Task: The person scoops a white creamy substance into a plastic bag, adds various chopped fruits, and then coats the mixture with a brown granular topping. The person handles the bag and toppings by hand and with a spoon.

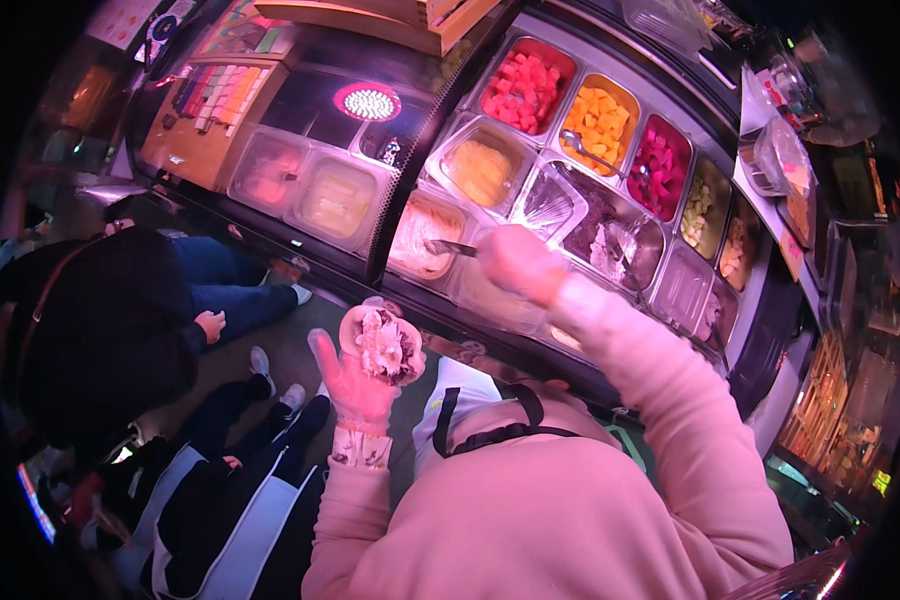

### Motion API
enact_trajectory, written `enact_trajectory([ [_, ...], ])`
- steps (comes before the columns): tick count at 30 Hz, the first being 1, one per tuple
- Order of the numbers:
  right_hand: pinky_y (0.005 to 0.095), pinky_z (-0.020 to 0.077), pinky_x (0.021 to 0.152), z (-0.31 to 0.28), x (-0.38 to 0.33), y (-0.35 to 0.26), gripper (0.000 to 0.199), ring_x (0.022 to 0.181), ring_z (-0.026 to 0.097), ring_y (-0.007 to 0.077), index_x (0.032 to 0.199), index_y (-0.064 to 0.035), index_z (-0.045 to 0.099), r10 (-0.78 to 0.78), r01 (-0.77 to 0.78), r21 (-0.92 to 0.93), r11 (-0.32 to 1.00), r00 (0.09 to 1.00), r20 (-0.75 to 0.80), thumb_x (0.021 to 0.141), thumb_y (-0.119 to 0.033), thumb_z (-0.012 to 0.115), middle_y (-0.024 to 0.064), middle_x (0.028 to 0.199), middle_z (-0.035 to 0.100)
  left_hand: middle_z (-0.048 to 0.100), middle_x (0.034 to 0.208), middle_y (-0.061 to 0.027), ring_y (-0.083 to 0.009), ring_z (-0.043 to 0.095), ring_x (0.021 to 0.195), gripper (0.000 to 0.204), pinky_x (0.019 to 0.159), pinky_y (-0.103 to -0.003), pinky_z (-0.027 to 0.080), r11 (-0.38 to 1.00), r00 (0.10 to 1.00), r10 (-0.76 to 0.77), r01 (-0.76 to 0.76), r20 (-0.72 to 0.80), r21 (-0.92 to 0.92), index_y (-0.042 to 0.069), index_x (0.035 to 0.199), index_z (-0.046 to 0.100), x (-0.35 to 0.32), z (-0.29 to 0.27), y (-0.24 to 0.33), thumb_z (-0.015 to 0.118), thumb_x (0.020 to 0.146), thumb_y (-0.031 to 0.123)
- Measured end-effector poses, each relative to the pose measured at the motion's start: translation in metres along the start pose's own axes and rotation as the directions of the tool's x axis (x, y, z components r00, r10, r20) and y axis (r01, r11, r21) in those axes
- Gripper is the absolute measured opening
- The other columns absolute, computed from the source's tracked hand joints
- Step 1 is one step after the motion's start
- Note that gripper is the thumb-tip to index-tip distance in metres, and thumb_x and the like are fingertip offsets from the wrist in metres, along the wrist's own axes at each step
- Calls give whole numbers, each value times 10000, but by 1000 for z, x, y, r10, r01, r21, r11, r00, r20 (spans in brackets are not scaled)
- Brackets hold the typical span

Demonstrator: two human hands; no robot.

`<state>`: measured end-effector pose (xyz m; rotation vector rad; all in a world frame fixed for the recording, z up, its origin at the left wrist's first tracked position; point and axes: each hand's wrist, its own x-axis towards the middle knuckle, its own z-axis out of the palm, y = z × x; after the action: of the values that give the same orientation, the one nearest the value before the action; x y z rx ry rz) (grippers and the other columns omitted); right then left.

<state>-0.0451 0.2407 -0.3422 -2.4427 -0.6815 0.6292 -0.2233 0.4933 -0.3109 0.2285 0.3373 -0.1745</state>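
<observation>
On the upturned palm of my left hand (358,394) lies a round, thin, pale wrapper (353,328), its edge cupped by the fingers. Whitish cream (383,345) and dark crumbs fill its middle. My right hand (520,262) is closed round the handle of a slim metal utensil (454,247). The tip of that utensil dips into pinkish cream in a rectangular tub (415,262); whether it is a spoon or a spatula cannot be told. Left of my right fist and below the tub's front edge, the filled wrapper is held apart from the counter.
Metal pans hold red cubes (526,88), orange cubes (598,118) with a spoon, magenta cubes (658,165) and dark crumbs (598,232). Lidded tubs (340,197) stand left of a black divider. A wooden box (410,22) is at the back. People stand at left, one in black (105,330).
</observation>
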Motion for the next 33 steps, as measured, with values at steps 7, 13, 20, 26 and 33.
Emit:
enact_trajectory([
  [7,489,604,735,65,43,-45,203,864,757,420,892,4,782,31,-8,-334,943,997,64,897,-136,636,252,883,749,537,1508,-152,-377,518,1345,834,1050,-587,471,992,986,50,-68,-162,-106,113,1584,435,-2,-6,7,540,1002,702],
  [13,509,599,758,73,48,-38,215,888,748,447,852,-11,802,200,-180,-178,967,975,98,867,-138,630,285,924,743,472,1613,-134,-340,456,1475,878,1228,-575,344,979,991,58,-32,120,-201,43,1617,375,4,-5,9,527,1026,674],
  [20,317,425,504,37,-6,-4,222,587,588,122,772,-69,689,471,-468,763,447,848,244,925,-223,737,7,637,586,480,1586,-143,-406,493,1428,906,1129,-734,378,987,989,97,-110,-113,-117,94,1608,376,12,18,1,482,996,753],
  [26,380,407,454,-40,-113,-78,240,484,460,170,1178,-57,769,176,58,475,878,884,-433,976,-84,641,58,614,503,458,1594,-146,-375,470,1440,923,1157,-697,361,976,975,219,-219,-30,-4,66,1579,390,49,53,-18,475,991,773],
  [33,366,455,459,16,-138,-91,741,533,542,187,1552,5,505,-364,110,-473,874,792,-489,832,-50,673,29,707,455,479,1525,-161,-340,468,1417,1009,1225,-544,340,954,954,300,-299,-25,24,-1,1554,354,87,98,-46,501,964,804],
])
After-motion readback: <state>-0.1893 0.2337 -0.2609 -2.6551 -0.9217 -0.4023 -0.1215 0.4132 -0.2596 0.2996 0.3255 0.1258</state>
